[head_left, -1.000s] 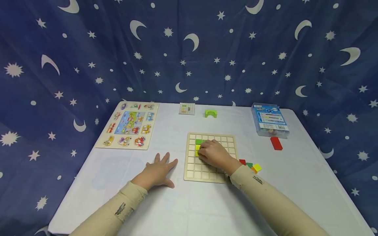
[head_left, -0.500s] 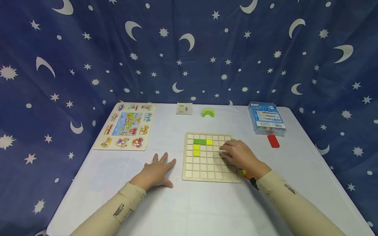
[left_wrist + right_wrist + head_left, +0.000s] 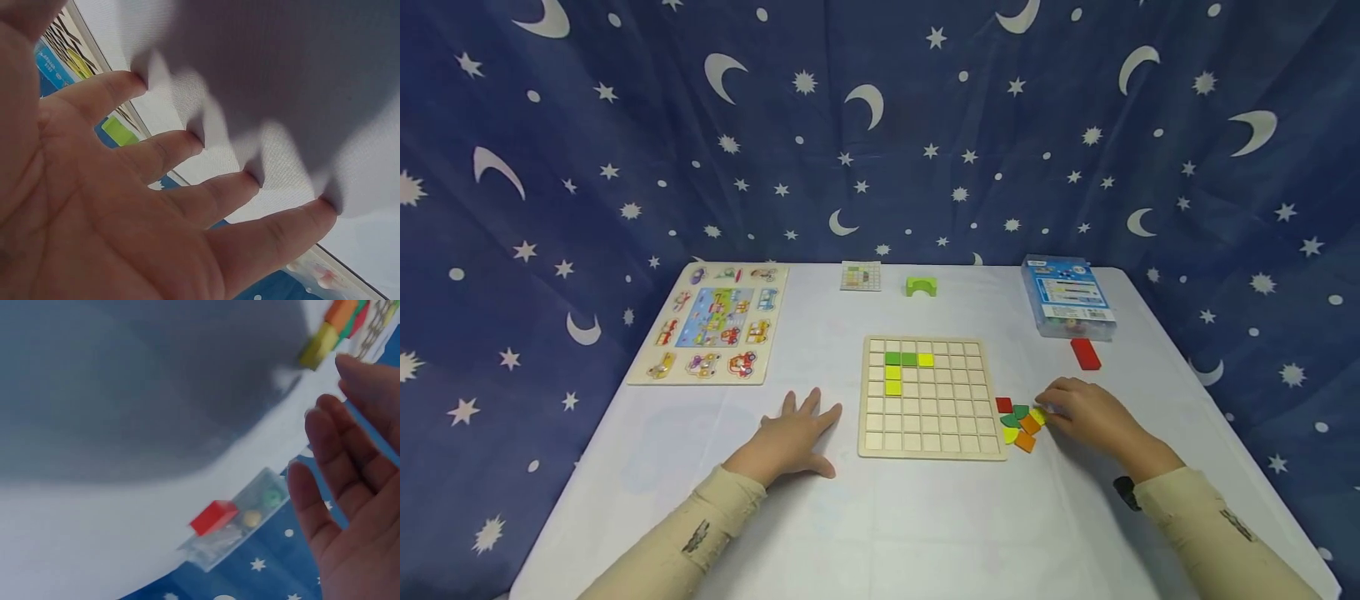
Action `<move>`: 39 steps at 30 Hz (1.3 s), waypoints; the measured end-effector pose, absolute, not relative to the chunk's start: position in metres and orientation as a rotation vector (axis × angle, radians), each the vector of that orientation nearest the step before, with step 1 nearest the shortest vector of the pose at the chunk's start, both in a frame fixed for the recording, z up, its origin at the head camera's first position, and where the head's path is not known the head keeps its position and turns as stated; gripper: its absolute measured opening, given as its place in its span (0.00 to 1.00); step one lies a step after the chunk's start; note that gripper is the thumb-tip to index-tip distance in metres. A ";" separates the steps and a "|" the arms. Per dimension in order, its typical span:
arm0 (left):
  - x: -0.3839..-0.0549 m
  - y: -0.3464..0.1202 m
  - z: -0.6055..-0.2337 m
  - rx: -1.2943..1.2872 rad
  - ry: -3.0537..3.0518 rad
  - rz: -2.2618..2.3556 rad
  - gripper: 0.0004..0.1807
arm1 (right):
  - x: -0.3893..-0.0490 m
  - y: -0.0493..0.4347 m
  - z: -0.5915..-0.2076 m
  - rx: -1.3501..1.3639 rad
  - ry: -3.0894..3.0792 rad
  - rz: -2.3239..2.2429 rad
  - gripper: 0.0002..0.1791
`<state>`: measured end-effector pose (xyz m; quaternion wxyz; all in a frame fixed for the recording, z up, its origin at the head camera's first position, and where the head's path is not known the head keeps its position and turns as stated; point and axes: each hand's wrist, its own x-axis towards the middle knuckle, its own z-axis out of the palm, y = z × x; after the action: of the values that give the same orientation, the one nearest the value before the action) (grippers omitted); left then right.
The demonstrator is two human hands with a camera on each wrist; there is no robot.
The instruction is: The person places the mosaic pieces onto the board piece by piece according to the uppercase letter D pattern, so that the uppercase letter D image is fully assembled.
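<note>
A wooden grid board (image 3: 921,417) lies mid-table. Two green tiles (image 3: 901,359) and a yellow tile (image 3: 926,360) form a row on it, and two more yellow tiles (image 3: 892,381) sit below the row's left end. My right hand (image 3: 1092,417) is over the right edge of a small pile of loose tiles, fingertips beside a yellow tile (image 3: 1037,416). In the right wrist view its fingers (image 3: 325,437) are loosely bent, with nothing between them. My left hand (image 3: 790,440) rests on the cloth left of the board, fingers (image 3: 272,234) spread and fingertips down.
Red (image 3: 1004,405), green and orange tiles (image 3: 1026,442) lie against the board's right edge. Farther back are a pattern card (image 3: 861,276), a green arch block (image 3: 921,287), a clear box (image 3: 1070,298) and a red block (image 3: 1086,354). A picture puzzle (image 3: 700,325) lies at left.
My right hand has left the green and yellow tiles on the board and moved right to the loose pile. A yellow tile now shows at the row's right end. My left hand stays put.
</note>
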<state>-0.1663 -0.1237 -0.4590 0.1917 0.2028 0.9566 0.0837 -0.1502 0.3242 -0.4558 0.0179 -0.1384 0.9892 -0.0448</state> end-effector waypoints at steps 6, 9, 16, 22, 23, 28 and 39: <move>-0.166 -0.124 -0.458 0.572 2.686 0.236 0.55 | -0.145 0.334 -0.467 -0.496 3.029 -0.173 0.20; -0.166 -0.123 -0.458 0.577 2.685 0.239 0.56 | -0.145 0.337 -0.471 -0.526 3.026 -0.178 0.19; -0.167 -0.124 -0.459 0.583 2.690 0.241 0.55 | -0.147 0.338 -0.472 -0.570 3.048 -0.149 0.17; -0.166 -0.124 -0.457 0.590 2.689 0.233 0.55 | -0.145 0.339 -0.471 -0.586 3.064 -0.145 0.17; -0.166 -0.124 -0.456 0.595 2.690 0.233 0.55 | -0.145 0.340 -0.471 -0.585 3.071 -0.141 0.17; -0.164 -0.125 -0.453 0.610 2.691 0.230 0.54 | -0.143 0.337 -0.467 -0.612 3.115 -0.125 0.17; -0.165 -0.125 -0.456 0.588 2.687 0.228 0.55 | -0.162 0.267 -0.454 -0.768 3.150 -0.176 0.15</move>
<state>-0.1648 -0.1250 -0.4561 0.1898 0.2093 0.9558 0.0812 -0.1622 0.2674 -0.4536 -0.0528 -0.2363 0.9687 -0.0540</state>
